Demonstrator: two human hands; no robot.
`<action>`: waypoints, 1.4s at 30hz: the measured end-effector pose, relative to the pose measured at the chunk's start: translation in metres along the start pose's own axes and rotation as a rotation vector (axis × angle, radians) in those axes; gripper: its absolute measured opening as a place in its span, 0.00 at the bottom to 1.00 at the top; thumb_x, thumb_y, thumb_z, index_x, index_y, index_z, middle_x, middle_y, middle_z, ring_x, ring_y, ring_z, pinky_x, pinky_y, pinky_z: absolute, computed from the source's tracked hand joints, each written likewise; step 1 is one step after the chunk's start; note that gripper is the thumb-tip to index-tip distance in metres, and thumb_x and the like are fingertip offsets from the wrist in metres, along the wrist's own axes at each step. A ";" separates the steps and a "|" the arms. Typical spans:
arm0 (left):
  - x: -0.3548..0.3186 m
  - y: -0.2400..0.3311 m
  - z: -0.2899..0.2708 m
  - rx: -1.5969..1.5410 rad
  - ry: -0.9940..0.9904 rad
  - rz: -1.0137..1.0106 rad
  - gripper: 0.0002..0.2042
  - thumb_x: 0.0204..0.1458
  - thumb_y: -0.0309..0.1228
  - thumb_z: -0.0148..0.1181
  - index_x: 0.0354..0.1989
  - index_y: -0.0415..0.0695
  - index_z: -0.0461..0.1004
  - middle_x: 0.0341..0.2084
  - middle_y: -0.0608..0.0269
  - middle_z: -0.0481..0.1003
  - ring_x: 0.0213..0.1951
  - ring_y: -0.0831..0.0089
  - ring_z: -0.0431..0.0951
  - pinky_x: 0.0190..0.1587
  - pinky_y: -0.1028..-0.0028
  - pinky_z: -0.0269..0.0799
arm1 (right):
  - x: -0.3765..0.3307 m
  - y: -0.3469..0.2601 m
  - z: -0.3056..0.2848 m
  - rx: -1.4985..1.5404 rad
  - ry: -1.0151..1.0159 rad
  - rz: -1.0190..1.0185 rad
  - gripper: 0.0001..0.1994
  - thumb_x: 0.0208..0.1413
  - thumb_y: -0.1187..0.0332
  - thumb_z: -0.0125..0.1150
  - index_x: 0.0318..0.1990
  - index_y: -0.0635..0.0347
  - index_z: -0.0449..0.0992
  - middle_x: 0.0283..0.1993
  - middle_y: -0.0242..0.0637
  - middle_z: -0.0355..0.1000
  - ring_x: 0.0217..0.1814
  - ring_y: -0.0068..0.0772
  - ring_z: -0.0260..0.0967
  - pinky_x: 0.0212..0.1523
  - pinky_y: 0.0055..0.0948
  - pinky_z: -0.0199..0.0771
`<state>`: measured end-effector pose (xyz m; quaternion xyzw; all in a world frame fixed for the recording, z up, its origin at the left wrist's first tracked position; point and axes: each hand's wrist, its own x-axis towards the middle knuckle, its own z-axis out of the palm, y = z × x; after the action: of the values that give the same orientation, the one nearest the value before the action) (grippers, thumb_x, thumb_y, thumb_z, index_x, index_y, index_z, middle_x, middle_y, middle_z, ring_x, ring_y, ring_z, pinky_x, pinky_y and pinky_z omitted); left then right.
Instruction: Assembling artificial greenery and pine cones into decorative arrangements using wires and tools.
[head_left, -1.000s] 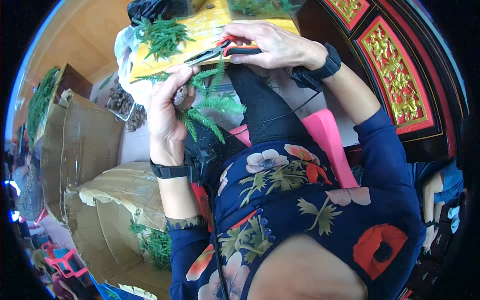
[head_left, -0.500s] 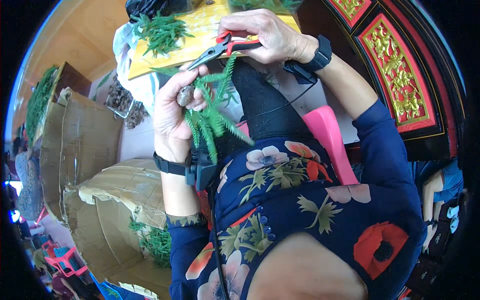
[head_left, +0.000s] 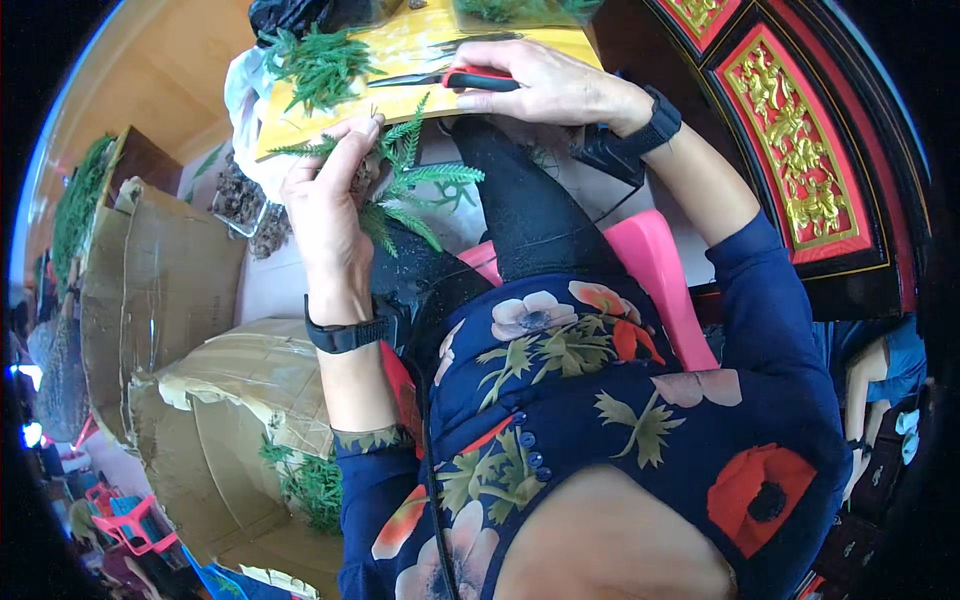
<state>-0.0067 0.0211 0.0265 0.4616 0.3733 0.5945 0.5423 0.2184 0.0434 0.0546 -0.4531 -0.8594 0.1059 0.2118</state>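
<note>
My left hand (head_left: 328,205) pinches a green fern-like sprig (head_left: 420,190) between thumb and fingers, just off the near edge of a yellow board (head_left: 415,45). The sprig's fronds spread to the right of the hand, over my dark trousers. Thin stem ends poke up at the fingertips. Most of what lies in the palm is hidden. In my right hand (head_left: 550,85) are long-nosed pliers (head_left: 480,79) with red and black handles, held over the board. Their jaws point left, apart from the sprig, toward a pile of similar green sprigs (head_left: 320,65).
Dark thin pieces (head_left: 475,40) lie on the board near a black bag (head_left: 285,15). A white plastic bag (head_left: 245,100) hangs at its left. Left of me stand cardboard boxes (head_left: 180,270) with greenery (head_left: 310,490). A pink chair (head_left: 665,280) is beneath me; a carved panel (head_left: 785,150) stands right.
The pliers have come away from the left fingertips, up over the board, and their jaws now point left. My left hand has shifted left and turned, with the sprig still in it.
</note>
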 end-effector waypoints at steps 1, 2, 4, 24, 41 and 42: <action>0.000 0.001 -0.001 -0.059 -0.020 -0.068 0.07 0.44 0.26 0.60 0.32 0.38 0.76 0.19 0.71 0.71 0.18 0.86 0.63 0.21 0.86 0.57 | 0.001 0.002 -0.002 -0.021 -0.001 -0.009 0.21 0.52 0.53 0.54 0.46 0.61 0.67 0.44 0.44 0.68 0.46 0.42 0.66 0.45 0.35 0.65; 0.000 0.002 -0.003 -0.118 -0.040 -0.136 0.08 0.44 0.27 0.60 0.32 0.38 0.76 0.19 0.71 0.71 0.17 0.86 0.62 0.20 0.86 0.56 | 0.001 0.003 -0.002 -0.043 -0.002 -0.019 0.21 0.52 0.54 0.55 0.46 0.62 0.67 0.44 0.44 0.68 0.47 0.42 0.66 0.46 0.34 0.65; 0.003 -0.001 -0.010 -0.150 -0.082 -0.167 0.08 0.44 0.28 0.60 0.32 0.38 0.76 0.19 0.71 0.71 0.17 0.86 0.61 0.20 0.86 0.55 | 0.003 0.004 -0.003 -0.043 -0.010 -0.048 0.21 0.51 0.55 0.55 0.46 0.62 0.67 0.43 0.44 0.68 0.46 0.42 0.66 0.46 0.34 0.65; 0.003 -0.010 -0.007 0.187 0.060 0.165 0.09 0.43 0.28 0.61 0.33 0.38 0.76 0.21 0.71 0.72 0.18 0.88 0.61 0.20 0.86 0.52 | 0.003 -0.025 0.007 -0.049 -0.051 0.115 0.20 0.49 0.57 0.58 0.45 0.62 0.69 0.40 0.48 0.70 0.39 0.47 0.68 0.41 0.35 0.67; 0.004 0.001 -0.017 -0.282 -0.200 -0.329 0.10 0.45 0.30 0.60 0.32 0.37 0.75 0.17 0.72 0.70 0.13 0.86 0.58 0.17 0.85 0.48 | 0.014 0.004 -0.001 -0.103 0.144 -0.354 0.19 0.50 0.58 0.57 0.43 0.62 0.68 0.36 0.45 0.68 0.38 0.41 0.67 0.38 0.32 0.67; 0.004 0.001 -0.016 -0.301 -0.212 -0.349 0.10 0.44 0.30 0.60 0.32 0.37 0.75 0.16 0.72 0.69 0.13 0.86 0.58 0.17 0.85 0.47 | 0.015 0.002 -0.002 -0.103 0.205 -0.439 0.19 0.50 0.58 0.57 0.43 0.62 0.68 0.35 0.45 0.68 0.36 0.41 0.68 0.37 0.32 0.67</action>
<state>-0.0227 0.0262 0.0235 0.3638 0.2957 0.4892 0.7354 0.2134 0.0571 0.0597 -0.2739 -0.9156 -0.0334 0.2925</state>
